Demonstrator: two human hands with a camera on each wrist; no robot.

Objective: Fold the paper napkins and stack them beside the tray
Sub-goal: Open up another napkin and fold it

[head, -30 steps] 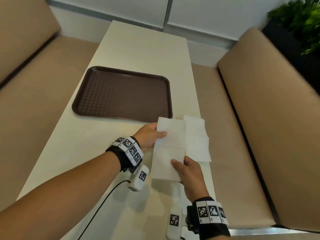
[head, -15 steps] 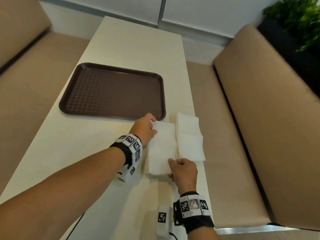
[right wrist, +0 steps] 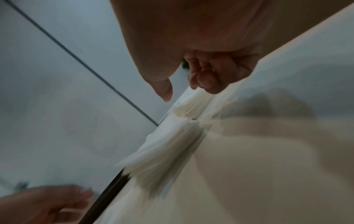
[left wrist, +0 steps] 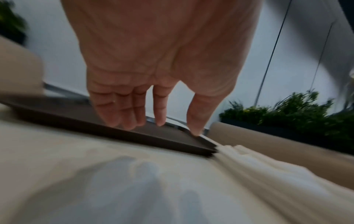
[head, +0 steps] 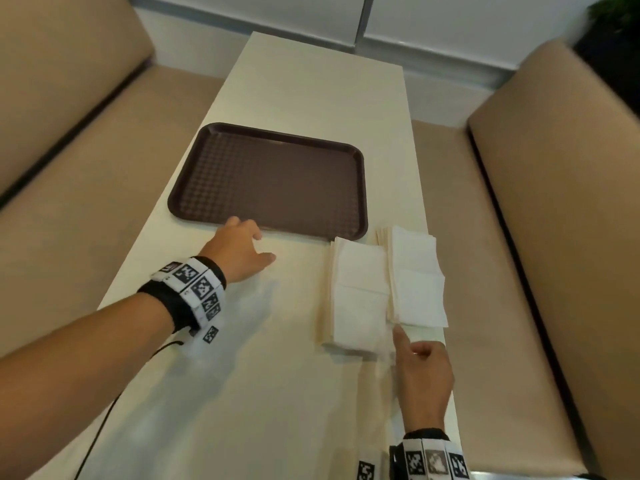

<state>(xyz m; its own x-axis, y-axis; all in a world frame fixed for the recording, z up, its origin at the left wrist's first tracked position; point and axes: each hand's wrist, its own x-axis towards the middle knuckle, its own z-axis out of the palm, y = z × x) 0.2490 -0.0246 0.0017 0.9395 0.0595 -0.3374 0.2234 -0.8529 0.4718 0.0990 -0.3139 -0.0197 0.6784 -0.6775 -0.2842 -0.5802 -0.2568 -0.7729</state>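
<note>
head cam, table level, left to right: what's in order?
left hand → left napkin stack → right napkin stack, with the right hand's index finger at its near corner.

Left hand (left wrist: 153,63) seen palm-side, fingers (left wrist: 159,106) straight and slightly spread, holding nothing — tips just above the near rim of the dark brown plastic tray (left wrist: 134,133). Cream tabletop (left wrist: 47,159) below carries the hand's shadow. Blurred white paper napkin stack (left wrist: 268,174) lies at the tray's corner — contact unclear.
</note>
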